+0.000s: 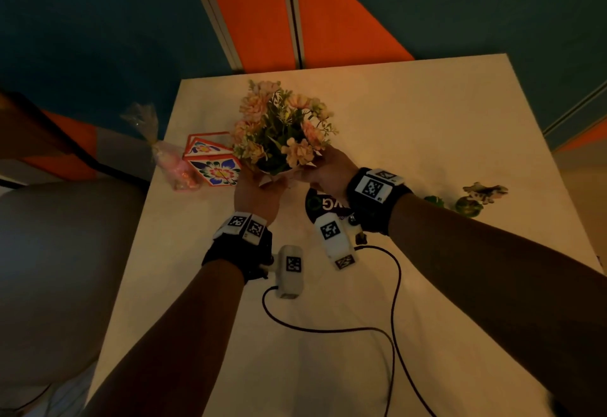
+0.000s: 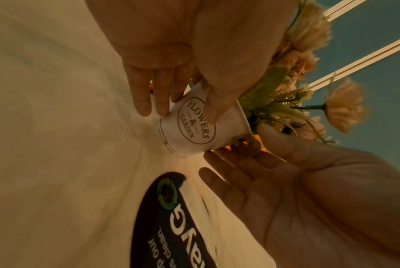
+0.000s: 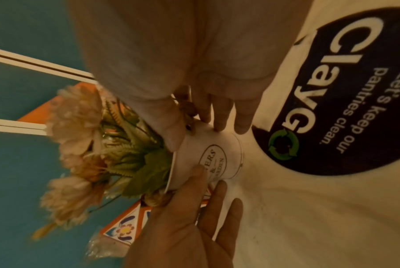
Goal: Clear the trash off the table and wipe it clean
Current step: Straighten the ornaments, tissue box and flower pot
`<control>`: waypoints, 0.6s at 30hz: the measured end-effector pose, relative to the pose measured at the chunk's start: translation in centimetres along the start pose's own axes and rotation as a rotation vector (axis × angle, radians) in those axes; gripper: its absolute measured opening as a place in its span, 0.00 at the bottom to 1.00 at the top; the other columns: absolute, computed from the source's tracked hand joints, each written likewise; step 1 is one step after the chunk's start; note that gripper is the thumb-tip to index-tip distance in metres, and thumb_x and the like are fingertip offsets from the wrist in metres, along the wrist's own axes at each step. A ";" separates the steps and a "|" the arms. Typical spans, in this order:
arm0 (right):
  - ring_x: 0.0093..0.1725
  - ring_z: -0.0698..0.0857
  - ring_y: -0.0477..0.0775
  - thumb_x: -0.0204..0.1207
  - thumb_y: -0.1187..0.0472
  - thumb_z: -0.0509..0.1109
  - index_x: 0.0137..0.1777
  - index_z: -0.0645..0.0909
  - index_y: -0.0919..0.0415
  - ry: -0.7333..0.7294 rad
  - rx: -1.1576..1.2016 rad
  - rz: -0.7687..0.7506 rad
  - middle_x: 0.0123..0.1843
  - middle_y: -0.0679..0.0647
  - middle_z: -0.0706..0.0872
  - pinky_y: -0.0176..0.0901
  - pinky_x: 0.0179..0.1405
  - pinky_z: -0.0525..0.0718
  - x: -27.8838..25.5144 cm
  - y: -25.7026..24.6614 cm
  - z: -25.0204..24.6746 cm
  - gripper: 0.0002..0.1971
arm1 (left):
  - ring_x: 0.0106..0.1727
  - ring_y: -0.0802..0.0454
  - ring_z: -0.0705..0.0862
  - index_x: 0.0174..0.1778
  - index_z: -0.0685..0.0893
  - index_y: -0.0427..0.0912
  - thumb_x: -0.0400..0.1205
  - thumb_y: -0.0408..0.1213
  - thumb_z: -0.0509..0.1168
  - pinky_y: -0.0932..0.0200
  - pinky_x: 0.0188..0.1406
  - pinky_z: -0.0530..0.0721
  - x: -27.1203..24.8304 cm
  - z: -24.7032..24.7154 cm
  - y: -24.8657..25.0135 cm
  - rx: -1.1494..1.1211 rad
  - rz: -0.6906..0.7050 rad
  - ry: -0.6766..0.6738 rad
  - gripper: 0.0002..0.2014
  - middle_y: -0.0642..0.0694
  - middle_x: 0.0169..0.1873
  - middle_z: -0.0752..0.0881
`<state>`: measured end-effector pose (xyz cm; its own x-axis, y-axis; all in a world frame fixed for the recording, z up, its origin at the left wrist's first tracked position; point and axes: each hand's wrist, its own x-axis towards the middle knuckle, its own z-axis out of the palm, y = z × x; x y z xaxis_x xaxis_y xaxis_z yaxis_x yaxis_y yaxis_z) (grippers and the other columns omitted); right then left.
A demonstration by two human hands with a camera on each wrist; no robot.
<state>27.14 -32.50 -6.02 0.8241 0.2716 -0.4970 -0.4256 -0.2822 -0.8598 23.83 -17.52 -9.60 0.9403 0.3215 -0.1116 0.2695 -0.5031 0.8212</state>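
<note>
Head view: my left hand (image 1: 254, 193) and right hand (image 1: 328, 168) clasp the flower pot (image 1: 274, 172).
Wrist views: pot label reads "FLOWERS & GARDEN"; black sticker (image 3: 345, 94) on table (image 1: 427, 141).

The flower pot (image 1: 274, 172) stands on the surface (image 1: 427, 141) between both hands; the patterned box (image 1: 213, 162) sits just left, the round sticker (image 1: 323, 203) nearer the person.

Both hands (image 3: 194, 101) clasp the white flowerpot (image 3: 208, 154) on the table (image 3: 309, 217).

pot (image 2: 201, 130): white, oval print | flowers (image 1: 282, 124): peach-pink | box (image 1: 213, 167): orange-edged, floral | table (image 1: 427, 127): cream
</note>
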 end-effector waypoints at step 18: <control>0.50 0.86 0.47 0.74 0.78 0.67 0.60 0.81 0.61 0.111 0.301 -0.041 0.46 0.44 0.89 0.36 0.46 0.85 -8.4 5.8 -6.4 0.18 | 0.54 0.50 0.84 0.60 0.77 0.43 0.69 0.40 0.76 0.54 0.53 0.83 -6.2 5.0 1.7 -0.059 0.023 -0.155 0.24 0.52 0.49 0.84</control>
<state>20.15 -42.36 -6.10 0.8716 0.1705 -0.4597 -0.4690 0.0166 -0.8830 19.45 -24.38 -10.28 0.9682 0.1802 -0.1737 0.2389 -0.4592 0.8556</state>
